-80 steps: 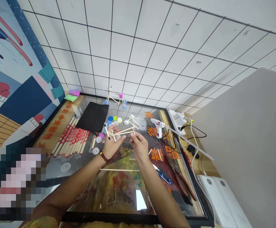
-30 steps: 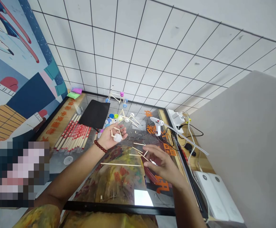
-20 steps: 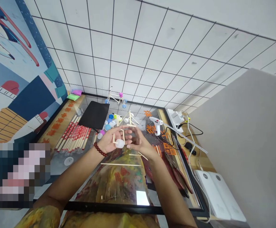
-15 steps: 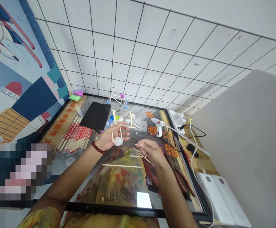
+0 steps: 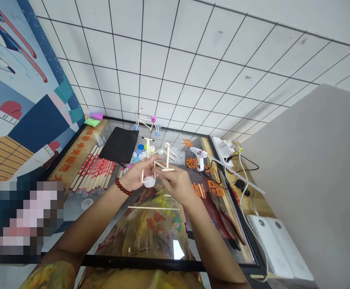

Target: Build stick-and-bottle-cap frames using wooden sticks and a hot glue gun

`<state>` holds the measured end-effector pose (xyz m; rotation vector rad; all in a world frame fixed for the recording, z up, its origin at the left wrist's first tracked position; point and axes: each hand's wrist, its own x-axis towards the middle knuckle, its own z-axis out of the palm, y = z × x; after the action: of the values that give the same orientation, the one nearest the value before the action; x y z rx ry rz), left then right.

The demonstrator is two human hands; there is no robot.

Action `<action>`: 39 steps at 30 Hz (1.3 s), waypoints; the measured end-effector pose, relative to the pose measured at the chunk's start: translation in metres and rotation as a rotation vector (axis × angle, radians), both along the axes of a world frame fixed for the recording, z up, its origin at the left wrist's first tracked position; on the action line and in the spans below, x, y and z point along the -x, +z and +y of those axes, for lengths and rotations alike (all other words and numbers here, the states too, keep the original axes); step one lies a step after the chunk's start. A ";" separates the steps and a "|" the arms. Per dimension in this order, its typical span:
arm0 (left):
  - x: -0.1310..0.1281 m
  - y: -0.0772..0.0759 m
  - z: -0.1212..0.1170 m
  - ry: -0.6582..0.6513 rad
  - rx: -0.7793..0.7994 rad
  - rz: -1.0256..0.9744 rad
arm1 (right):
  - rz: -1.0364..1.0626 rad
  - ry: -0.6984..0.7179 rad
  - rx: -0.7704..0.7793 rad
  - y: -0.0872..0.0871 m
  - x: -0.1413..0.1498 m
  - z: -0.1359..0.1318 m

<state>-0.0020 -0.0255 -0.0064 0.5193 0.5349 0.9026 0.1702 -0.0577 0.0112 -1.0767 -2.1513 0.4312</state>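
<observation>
In my left hand (image 5: pixel 135 175) is a small frame of pale wooden sticks (image 5: pixel 147 148), with a round white cap (image 5: pixel 149 182) at its lower end. My left fingers reach behind the sticks. My right hand (image 5: pixel 176 182) has its fingers closed at the near right part of this frame, touching it close to the left fingertips. Whether a separate short stick is between the right fingers is hidden. Below both hands, a long thin stick (image 5: pixel 153 208) lies on the glass tabletop (image 5: pixel 114 224).
A white glue gun (image 5: pixel 199 157) rests at the right, near pliers (image 5: pixel 230 228) and cables. Packed chopsticks (image 5: pixel 92 170) and a black sheet (image 5: pixel 120 145) lie left. Coloured caps (image 5: pixel 139 152) sit behind the hands. Another stick model (image 5: pixel 147 122) stands at the back against the tiled wall.
My right hand has moved up and left from above the loose sticks to the frame; a short stick showed at its fingertips before. My left hand has stayed nearly in place with the frame.
</observation>
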 end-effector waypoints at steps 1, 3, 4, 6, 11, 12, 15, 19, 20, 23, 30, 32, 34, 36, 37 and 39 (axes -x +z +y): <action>-0.002 -0.001 -0.001 -0.003 0.003 0.022 | -0.075 -0.005 -0.038 -0.004 0.005 0.005; -0.004 -0.003 -0.003 -0.016 0.003 0.060 | -0.180 -0.041 -0.103 -0.011 0.010 0.011; -0.004 -0.004 -0.004 -0.034 0.006 0.068 | -0.205 -0.060 -0.125 -0.014 0.010 0.013; -0.005 -0.007 -0.005 -0.083 0.027 0.059 | -0.197 -0.066 -0.140 -0.018 0.010 0.013; -0.002 -0.009 -0.002 -0.138 0.074 -0.018 | 0.157 -0.085 0.055 -0.019 -0.006 -0.006; -0.001 -0.009 0.000 -0.124 0.071 -0.013 | 0.266 -0.120 0.111 -0.019 -0.013 -0.011; 0.004 -0.010 0.007 0.003 0.064 0.041 | 0.644 -0.258 0.167 -0.019 -0.043 -0.025; 0.011 -0.014 0.017 0.149 0.087 0.079 | 1.030 -0.389 0.094 -0.013 -0.092 -0.043; 0.012 -0.015 0.019 0.168 0.091 0.079 | 1.066 -0.423 0.061 -0.011 -0.104 -0.050; 0.016 -0.015 0.022 0.221 0.085 0.076 | 1.010 -0.528 -0.029 -0.006 -0.140 -0.071; 0.012 -0.003 0.018 0.288 0.071 0.040 | 0.112 -0.510 0.049 -0.003 -0.138 -0.080; 0.007 0.001 0.012 0.220 0.093 0.025 | 0.123 -0.404 0.061 -0.005 -0.103 -0.064; 0.002 0.004 0.005 0.159 0.103 0.015 | 0.184 -0.315 0.041 -0.007 -0.064 -0.045; -0.005 0.006 -0.001 0.122 0.107 0.003 | 0.212 -0.261 0.019 -0.009 -0.030 -0.026; -0.008 0.007 -0.003 0.108 0.107 -0.005 | 0.217 -0.244 0.008 -0.010 -0.018 -0.017; -0.013 0.005 -0.007 0.079 0.104 -0.023 | 0.201 -0.222 -0.008 -0.013 -0.002 -0.003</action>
<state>0.0110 -0.0329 -0.0010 0.3951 0.5810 0.9497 0.1725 -0.0608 -0.0019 -1.1992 -1.8343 0.4084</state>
